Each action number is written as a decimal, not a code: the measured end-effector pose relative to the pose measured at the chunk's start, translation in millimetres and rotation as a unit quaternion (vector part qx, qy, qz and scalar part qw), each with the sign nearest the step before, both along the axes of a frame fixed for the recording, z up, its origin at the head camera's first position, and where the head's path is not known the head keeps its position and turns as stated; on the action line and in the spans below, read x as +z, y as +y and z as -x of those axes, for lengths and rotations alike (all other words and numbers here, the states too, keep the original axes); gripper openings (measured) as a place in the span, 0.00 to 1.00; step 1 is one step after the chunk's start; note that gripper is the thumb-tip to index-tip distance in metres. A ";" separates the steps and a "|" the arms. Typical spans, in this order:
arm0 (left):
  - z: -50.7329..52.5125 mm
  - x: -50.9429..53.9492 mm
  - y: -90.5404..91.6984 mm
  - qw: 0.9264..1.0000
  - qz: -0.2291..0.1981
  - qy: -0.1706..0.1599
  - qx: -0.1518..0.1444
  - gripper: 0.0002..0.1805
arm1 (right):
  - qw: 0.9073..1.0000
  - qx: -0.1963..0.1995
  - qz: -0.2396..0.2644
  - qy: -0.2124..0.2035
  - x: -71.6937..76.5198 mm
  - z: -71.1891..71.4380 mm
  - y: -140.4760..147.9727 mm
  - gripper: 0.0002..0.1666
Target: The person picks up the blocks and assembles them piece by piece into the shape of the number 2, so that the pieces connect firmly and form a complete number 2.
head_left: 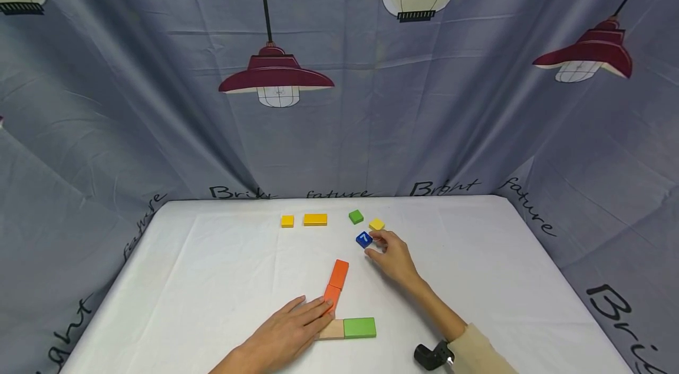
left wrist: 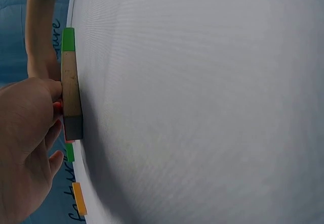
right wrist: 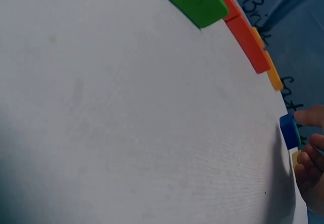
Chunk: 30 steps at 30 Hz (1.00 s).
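Observation:
In the head view my left hand (head_left: 286, 333) lies low over the table. Its outstretched fingers rest on the nearer of two orange blocks (head_left: 339, 274) and cover part of a tan wooden block (head_left: 331, 330). A green block (head_left: 359, 327) adjoins the tan one on the right. From the left wrist, the tan block (left wrist: 71, 82) shows edge-on beside the hand (left wrist: 28, 143). Farther back, my right hand (head_left: 395, 256) pinches a blue block (head_left: 363, 239) marked with a 7 between thumb and fingers. The right wrist view shows that blue block (right wrist: 289, 132) by the fingertips.
Behind the blue block sit a small green block (head_left: 356, 217) and a pale yellow one (head_left: 376, 224). Two yellow blocks (head_left: 315, 219) lie along the back, left of them. A white cloth (head_left: 185, 280) covers the table, and a printed grey-blue curtain (head_left: 339, 144) surrounds its far sides.

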State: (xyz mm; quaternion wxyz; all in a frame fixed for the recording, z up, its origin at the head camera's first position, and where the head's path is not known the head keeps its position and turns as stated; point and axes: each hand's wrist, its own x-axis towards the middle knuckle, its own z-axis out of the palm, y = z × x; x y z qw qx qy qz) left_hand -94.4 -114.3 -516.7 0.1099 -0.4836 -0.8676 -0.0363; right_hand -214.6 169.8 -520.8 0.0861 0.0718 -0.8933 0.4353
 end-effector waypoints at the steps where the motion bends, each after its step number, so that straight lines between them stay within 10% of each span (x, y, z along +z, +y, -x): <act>1: -0.1 0.0 0.0 1.000 0.000 -0.002 0.000 0.24 | 1.000 -0.003 -0.002 -0.002 -1.1 1.9 0.4 0.23; 30: 0.4 -1.6 -0.5 1.000 -0.004 0.000 0.002 0.24 | 0.999 0.024 -0.025 -0.007 -7.7 17.3 -12.2 0.19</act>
